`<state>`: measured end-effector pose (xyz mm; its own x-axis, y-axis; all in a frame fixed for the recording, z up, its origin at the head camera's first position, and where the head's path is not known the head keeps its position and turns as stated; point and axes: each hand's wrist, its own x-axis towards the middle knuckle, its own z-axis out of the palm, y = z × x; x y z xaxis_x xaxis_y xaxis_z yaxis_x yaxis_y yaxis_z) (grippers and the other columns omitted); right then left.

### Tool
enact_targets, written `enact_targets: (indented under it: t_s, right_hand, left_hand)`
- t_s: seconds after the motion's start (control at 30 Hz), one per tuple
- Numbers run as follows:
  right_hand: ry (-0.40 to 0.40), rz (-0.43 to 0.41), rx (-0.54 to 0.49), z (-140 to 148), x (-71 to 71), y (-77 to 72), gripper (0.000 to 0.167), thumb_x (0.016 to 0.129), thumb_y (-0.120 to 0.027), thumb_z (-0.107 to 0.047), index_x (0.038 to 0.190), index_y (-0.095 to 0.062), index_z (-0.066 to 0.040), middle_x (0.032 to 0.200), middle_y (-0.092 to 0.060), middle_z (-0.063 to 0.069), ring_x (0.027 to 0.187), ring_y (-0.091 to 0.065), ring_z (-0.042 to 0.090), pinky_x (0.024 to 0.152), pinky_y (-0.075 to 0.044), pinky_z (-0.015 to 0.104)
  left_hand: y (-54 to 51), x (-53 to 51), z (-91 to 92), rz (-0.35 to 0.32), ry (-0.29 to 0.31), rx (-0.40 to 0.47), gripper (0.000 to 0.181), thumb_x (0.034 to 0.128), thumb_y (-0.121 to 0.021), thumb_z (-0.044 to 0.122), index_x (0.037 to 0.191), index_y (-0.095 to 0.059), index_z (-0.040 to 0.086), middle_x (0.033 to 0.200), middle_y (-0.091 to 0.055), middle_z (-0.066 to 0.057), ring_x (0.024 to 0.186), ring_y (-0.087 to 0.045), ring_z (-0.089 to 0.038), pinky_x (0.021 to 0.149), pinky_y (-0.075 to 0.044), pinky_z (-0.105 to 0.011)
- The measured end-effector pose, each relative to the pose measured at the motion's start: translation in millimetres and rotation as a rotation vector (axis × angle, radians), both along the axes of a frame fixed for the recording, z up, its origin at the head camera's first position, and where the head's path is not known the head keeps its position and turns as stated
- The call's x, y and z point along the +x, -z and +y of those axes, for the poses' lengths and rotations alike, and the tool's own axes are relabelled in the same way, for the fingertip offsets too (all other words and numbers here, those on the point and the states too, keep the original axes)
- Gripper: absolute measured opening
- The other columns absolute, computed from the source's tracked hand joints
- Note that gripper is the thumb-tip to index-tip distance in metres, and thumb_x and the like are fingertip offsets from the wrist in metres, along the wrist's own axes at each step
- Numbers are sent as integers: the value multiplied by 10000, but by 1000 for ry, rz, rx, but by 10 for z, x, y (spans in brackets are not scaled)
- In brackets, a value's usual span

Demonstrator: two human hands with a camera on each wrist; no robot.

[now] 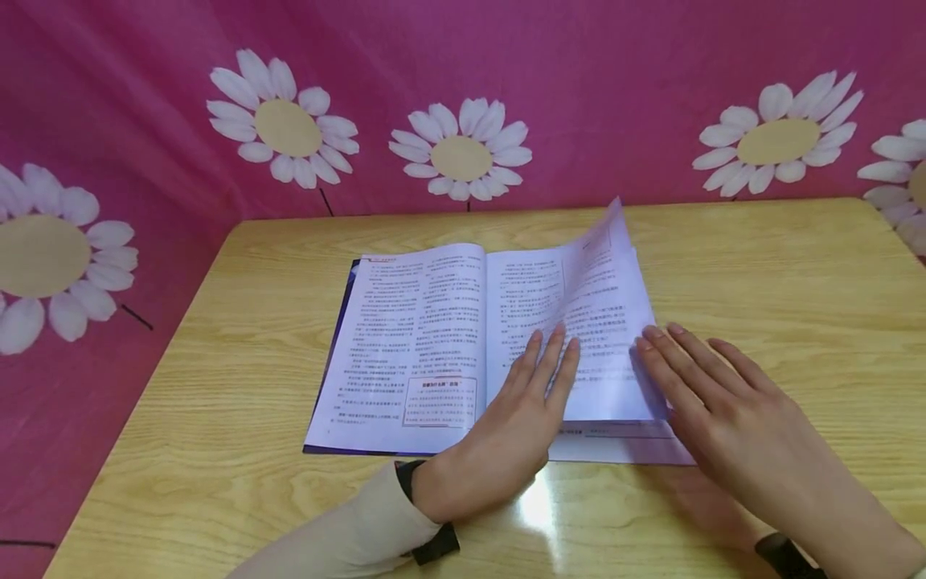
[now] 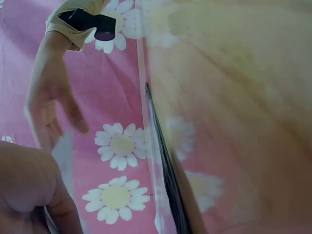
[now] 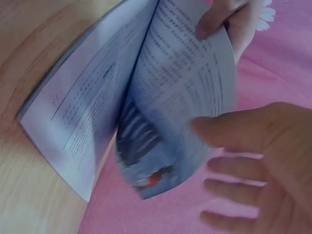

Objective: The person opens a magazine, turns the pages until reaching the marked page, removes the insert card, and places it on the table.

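Observation:
An open book (image 1: 441,322) lies on the table, a right-hand page (image 1: 593,322) lifted and curved, its far corner raised. My left hand (image 1: 499,434) pinches this page near its lower part, fingers extended over it; in the right wrist view the left thumb (image 3: 207,27) lies against the page's other side (image 3: 170,83). At the page's right edge is my right hand (image 1: 738,426), fingers nearly straight. The right wrist view shows the right hand (image 3: 263,161) with thumb and fingers spread beside the page, gripping nothing.
The book lies on a light wooden table (image 1: 217,362). Behind and left of it hangs a pink cloth (image 1: 579,80) with large white daisies. Dark bands are on both wrists, and a pale sleeve (image 1: 347,523) covers the left forearm.

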<state>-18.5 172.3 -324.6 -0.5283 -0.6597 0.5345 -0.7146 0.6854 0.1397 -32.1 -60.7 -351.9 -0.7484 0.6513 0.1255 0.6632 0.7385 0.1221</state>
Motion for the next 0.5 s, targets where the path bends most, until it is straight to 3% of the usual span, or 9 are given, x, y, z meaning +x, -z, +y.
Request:
enact_targets:
  t_s: [0.2, 0.4, 0.5]
  right_hand:
    - [70, -91, 11, 93, -40, 104, 688, 1049, -112, -427, 1385, -462, 62, 1393, -492, 233, 1305, -444, 355, 1180, -94, 378]
    - [100, -150, 45, 142, -54, 177, 758, 1021, -68, -487, 1408, -421, 60, 1417, -461, 243, 1299, -439, 381, 1172, -123, 434]
    - [118, -181, 66, 161, -53, 208, 790, 1006, -46, -510, 1412, -411, 61, 1428, -447, 246, 1306, -430, 388, 1171, -113, 448]
  left_hand:
    - [-32, -21, -82, 54, -24, 56, 987, 729, -648, -89, 1529, -74, -23, 1597, 21, -214, 1443, -14, -445, 1140, -213, -481]
    - [-70, -36, -175, 44, -55, 97, 1005, 716, -621, -131, 1543, -71, 22, 1605, 77, -172, 1450, 69, -409, 1154, -145, -502]
    - [-82, -38, -235, 33, -84, 95, 977, 754, -612, -127, 1554, -85, 66, 1607, 95, -150, 1447, 110, -393, 1151, -138, -519]
